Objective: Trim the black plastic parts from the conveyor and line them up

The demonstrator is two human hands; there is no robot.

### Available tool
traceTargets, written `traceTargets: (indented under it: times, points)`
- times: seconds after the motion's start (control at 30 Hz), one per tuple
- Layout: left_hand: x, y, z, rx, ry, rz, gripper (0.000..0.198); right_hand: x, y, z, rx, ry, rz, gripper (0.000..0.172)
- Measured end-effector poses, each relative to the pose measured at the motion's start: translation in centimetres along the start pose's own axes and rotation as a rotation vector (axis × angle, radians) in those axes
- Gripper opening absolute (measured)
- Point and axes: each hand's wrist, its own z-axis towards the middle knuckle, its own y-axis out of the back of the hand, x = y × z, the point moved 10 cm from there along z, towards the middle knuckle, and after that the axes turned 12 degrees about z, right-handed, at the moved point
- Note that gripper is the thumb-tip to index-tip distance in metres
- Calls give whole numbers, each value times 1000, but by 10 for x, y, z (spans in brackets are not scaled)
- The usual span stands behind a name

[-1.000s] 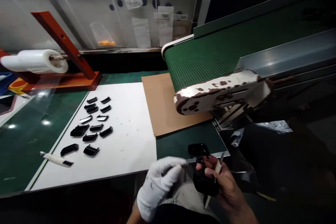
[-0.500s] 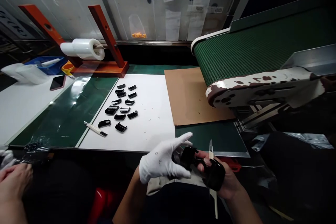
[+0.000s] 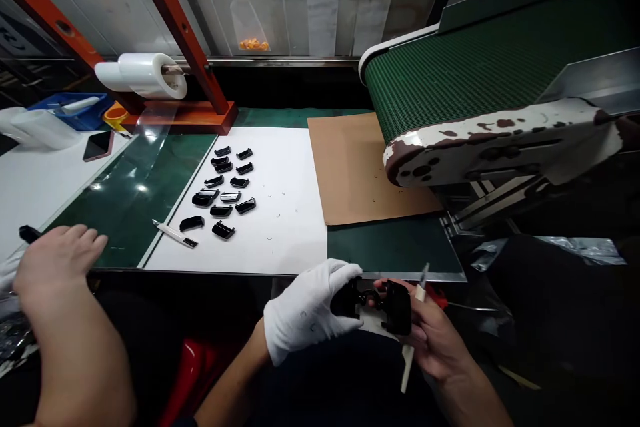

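My left hand (image 3: 315, 310), in a white glove, is closed around one end of a glossy black plastic part (image 3: 373, 300). My bare right hand (image 3: 433, 333) grips the other end, and a thin neck joins the two ends. Tucked in the same right hand is a pale-handled craft knife (image 3: 409, 360), its blade pointing up past the fingers. Both hands are just in front of the table edge. On the white sheet (image 3: 290, 213) lie several small black plastic pieces (image 3: 223, 210) and a second craft knife (image 3: 175, 233).
A brown cardboard sheet (image 3: 350, 173) lies beneath the end of a green conveyor (image 3: 450, 80). A wooden stand (image 3: 200, 117) holds a roll of clear film (image 3: 150, 75). At the left are a phone (image 3: 99, 146), a blue basket (image 3: 85, 117) and another person's arm (image 3: 75, 320).
My left hand has closed onto the black part, which has turned to lie more level between both hands. The other person's arm has reached up over the table. The view has shifted slightly.
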Motion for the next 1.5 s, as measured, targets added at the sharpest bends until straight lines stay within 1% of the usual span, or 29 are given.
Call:
traceTargets:
  times: [0.03, 0.1, 0.17, 0.27, 0.37, 0.43, 0.47, 0.53, 0.6, 0.63, 0.67, 0.73, 0.83, 0.97, 1.1, 1.17, 1.27, 1.33, 1.43, 1.5]
  points:
    - [-1, 0, 1, 6, 17, 10, 53, 6, 3, -4, -11, 50, -5, 26]
    - [-3, -1, 2, 43, 46, 59, 43, 16, 5, -12, -5, 135, -47, 31]
    - [-5, -3, 3, 94, 73, 127, 37, 23, 4, -18, 8, 195, -169, 37]
    - [-6, -6, 2, 132, 91, 207, 36, 29, 3, -20, -41, 246, -366, 40]
    - [-9, -11, 1, 139, 79, 252, 40, 30, 5, -19, -130, 289, -402, 39]
    - [-9, -14, 1, 136, 87, 276, 40, 29, 5, -19, -134, 317, -420, 40]
    - [-9, -14, 1, 133, 94, 280, 40, 27, 3, -19, -108, 324, -432, 40]
    - [-10, -12, 1, 132, 100, 265, 38, 23, -5, -22, 29, 335, -446, 42]
    - [-12, -9, 2, 151, 101, 181, 34, 21, -15, -28, 200, 358, -435, 46]
    - [-15, -8, 3, 160, 100, 118, 32, 22, -17, -31, 253, 374, -415, 46]
    - [-17, -6, 3, 168, 98, 55, 31, 24, -17, -32, 272, 389, -389, 44]
    - [-22, -4, 5, 181, 95, -36, 31, 28, -11, -30, 213, 388, -365, 36]
    - [-27, -6, 8, 213, 77, -53, 32, 29, -7, -22, 116, 313, -411, 30]
    - [-31, -9, 10, 244, 52, 4, 26, 29, -12, -18, 92, 212, -470, 26]
    - [-32, -5, 10, 197, 48, 99, 24, 29, -11, -22, 75, 155, -533, 28]
    - [-34, -6, 8, 176, 32, 111, 25, 31, -11, -25, 80, 171, -521, 30]
    - [-38, -5, 2, 82, 19, 75, 36, 38, -5, -27, 37, 238, -409, 36]
    - [-37, -6, -3, 2, 33, 40, 46, 38, 4, -26, -13, 240, -312, 41]
    - [-33, -17, -11, -50, 77, -53, 54, 27, 16, -19, -49, 169, -239, 45]
    - [-29, -25, -17, -73, 114, -110, 57, 17, 21, -13, -43, 116, -225, 42]
